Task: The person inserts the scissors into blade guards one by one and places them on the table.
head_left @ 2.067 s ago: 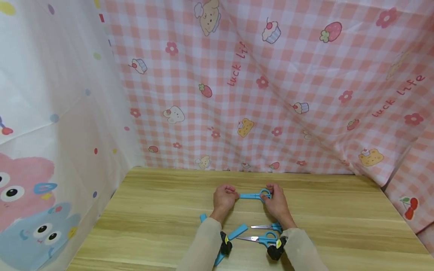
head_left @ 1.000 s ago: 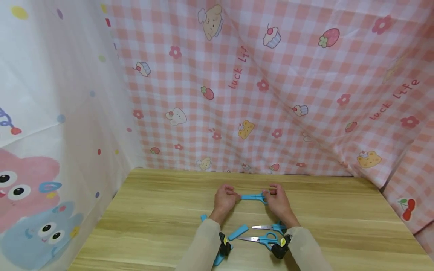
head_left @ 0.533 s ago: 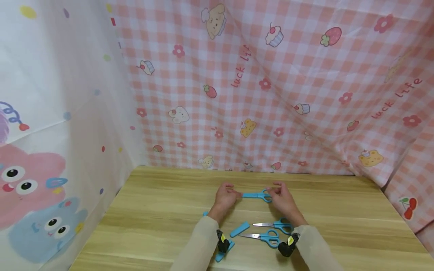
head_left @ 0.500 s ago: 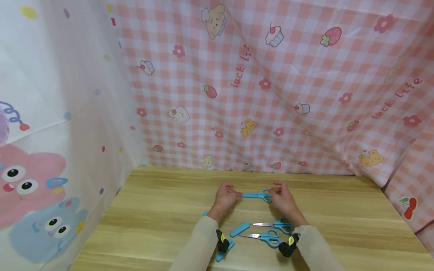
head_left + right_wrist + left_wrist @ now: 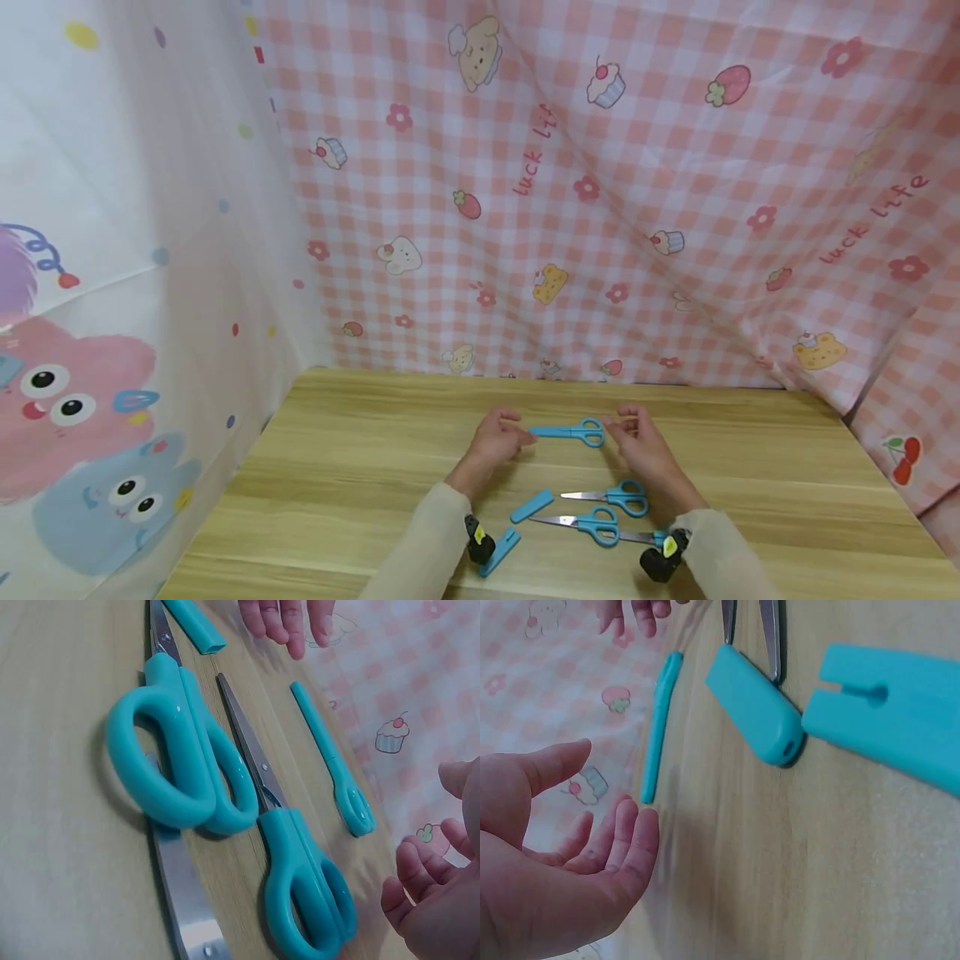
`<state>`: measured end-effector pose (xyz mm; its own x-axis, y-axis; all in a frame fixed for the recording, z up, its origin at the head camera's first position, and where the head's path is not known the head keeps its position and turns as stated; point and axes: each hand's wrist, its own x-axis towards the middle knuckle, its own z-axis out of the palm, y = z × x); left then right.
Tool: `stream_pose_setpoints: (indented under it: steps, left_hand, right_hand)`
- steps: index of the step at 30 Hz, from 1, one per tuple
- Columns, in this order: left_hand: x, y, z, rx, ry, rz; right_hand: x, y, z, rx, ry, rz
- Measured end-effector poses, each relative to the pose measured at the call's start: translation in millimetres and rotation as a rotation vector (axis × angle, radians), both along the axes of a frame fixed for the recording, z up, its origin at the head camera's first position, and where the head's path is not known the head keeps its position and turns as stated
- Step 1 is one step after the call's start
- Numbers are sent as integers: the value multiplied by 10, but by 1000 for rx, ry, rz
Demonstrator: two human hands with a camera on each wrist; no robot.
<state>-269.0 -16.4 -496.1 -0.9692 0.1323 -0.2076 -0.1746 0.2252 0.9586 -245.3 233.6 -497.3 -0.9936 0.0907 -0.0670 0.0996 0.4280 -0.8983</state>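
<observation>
A pair of blue-handled scissors [image 5: 588, 432] lies on the wooden table, its blades covered by a blue sheath [image 5: 551, 432]. My left hand [image 5: 491, 442] is beside the sheath's tip; the left wrist view shows its thumb and fingers [image 5: 641, 847] spread, holding nothing. To the right of the handles is my right hand [image 5: 645, 446], loosely bent and apart from them; its fingers [image 5: 412, 870] grip nothing in the right wrist view. Nearer me lie bare-bladed scissors [image 5: 624, 497] and a second bare pair [image 5: 597, 525]. A third pair [image 5: 633, 537] is partly hidden by the right wrist camera.
Two loose blue sheaths [image 5: 532, 506] lie left of the bare scissors, the nearer sheath [image 5: 501, 552] beside the left wrist camera [image 5: 480, 542]. Pink checked cloth [image 5: 555, 208] hangs behind the wooden table [image 5: 337, 467], and white printed cloth [image 5: 202, 275] hangs at the left.
Both hands have let go of the sheathed scissors and drawn apart, the right one farther to the right. The scissors stay on the table, and the third bare pair has come into view.
</observation>
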Motion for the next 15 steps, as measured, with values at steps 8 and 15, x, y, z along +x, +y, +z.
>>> stream_pose_setpoints:
  steps: [8,15]
  left_hand:
    - [185,-18,91,-58,26,-130]
    - [334,-34,145,-66,18,-205]
  right_hand:
    - [141,85,71,5,14,105]
    - [247,148,109,76,23,214]
